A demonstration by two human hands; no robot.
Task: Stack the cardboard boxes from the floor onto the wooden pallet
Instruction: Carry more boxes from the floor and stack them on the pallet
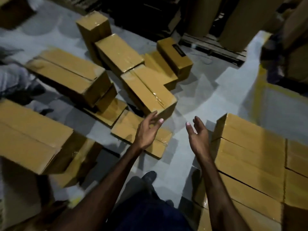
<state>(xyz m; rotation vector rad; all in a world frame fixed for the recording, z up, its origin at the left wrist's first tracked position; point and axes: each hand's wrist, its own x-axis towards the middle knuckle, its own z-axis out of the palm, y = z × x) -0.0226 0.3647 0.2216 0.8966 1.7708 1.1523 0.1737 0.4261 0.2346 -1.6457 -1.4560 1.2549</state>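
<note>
Tilted box (148,89) lies just beyond both open, empty hands (173,132).

Dim indoor storage space, light is low and uneven with hard shadows across a smooth pale grey floor (208,97). A worn yellow painted line (265,75) curves over the floor at right and runs off toward the right edge. Far side is nearly black: tall brown rolls (236,19) stand upright at top right on a low dark platform (215,47), with dark stacked material (141,12) to their left; no walls or windows clearly visible.
</note>
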